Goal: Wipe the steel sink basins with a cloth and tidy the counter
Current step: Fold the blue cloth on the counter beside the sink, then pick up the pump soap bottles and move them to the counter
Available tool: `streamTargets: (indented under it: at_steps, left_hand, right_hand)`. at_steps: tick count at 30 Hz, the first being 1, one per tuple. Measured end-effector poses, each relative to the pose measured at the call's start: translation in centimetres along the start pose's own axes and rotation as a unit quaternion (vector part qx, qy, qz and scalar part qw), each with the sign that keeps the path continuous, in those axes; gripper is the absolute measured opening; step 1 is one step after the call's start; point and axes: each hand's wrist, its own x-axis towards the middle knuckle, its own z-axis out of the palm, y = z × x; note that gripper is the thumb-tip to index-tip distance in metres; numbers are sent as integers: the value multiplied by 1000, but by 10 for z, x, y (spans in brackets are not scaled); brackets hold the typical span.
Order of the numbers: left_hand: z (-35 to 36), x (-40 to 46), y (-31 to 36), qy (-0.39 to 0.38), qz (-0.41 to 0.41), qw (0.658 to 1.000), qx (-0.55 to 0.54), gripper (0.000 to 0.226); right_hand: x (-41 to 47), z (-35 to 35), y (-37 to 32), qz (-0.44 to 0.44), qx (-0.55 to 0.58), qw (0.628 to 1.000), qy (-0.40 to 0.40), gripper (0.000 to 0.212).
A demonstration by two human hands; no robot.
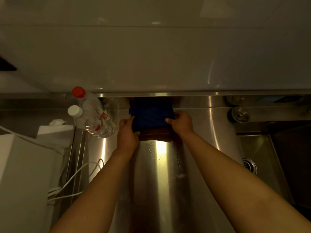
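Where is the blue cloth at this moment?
In the head view, the blue cloth lies at the counter's back edge, on a brown cloth, held between the left hand and right hand.

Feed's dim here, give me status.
Left hand and right hand grip blue cloth, atop brown cloth. Bottles beside, clear.

Glossy brushed-steel counter (193, 165), matt cloth (151, 116)
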Motion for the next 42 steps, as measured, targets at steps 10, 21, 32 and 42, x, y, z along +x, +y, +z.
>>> streamTargets:
  at_steps: [10, 21, 32, 42]
  left_hand:
    - [-23, -22, 13, -2, 34, 999, 19, 67]
    - [-45, -30, 101, -23, 165, 984, 66, 68]
    - [-27, -80, 255, -15, 367, 926, 90, 70]
    - [14, -188, 431, 23, 477, 874, 90, 74]
  right_hand:
    - [-18, -45, 9, 25, 5, 999, 24, 32]
    - [-74, -155, 7, -39, 36, 988, 148, 37]
    - [-200, -304, 3, -179, -57, 949, 252, 50]
    - [-339, -462, 58, -209, -146, 887, 385, 69]
